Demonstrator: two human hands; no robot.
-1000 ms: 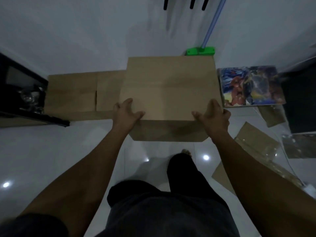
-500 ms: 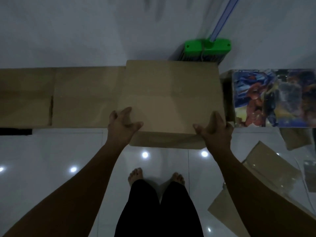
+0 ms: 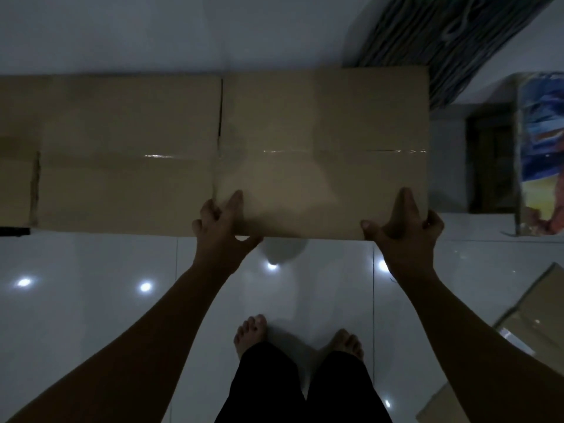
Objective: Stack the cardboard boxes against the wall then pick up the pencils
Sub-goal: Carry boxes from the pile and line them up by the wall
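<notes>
**Q:** Where is the cardboard box (image 3: 323, 141)?

**A:** Seen from above, taped top up, its far edge at the white wall (image 3: 183, 32). A second cardboard box (image 3: 128, 154) touches its left side.

**Q:** And the hands?

**A:** Both grasp it. The left hand (image 3: 224, 227) clasps its near left corner and the right hand (image 3: 403, 230) its near right corner. A colourful printed box (image 3: 543, 154) stands to its right.
</notes>
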